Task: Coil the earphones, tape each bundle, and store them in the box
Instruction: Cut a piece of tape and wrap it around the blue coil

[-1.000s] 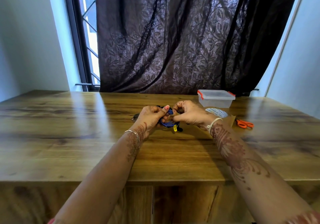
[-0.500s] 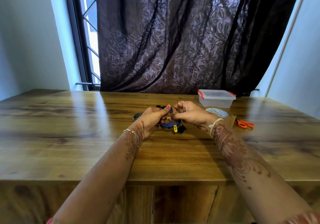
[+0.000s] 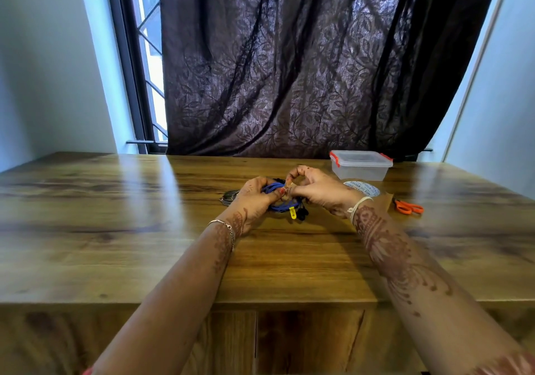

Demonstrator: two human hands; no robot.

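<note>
Left hand (image 3: 254, 198) curled round blue earphone coil (image 3: 275, 206); right hand (image 3: 321, 190) pinches coil's 12 o'clock edge. Clear box (image 3: 360, 166), orange scissors (image 3: 408, 206) at 2 o'clock; glossy wood table (image 3: 115, 215) stretches wide toward 9.

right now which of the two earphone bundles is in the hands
The blue coiled earphone cable, held by the left hand and right hand; the dark grey earphone coil lies unheld on the wooden table.
</note>
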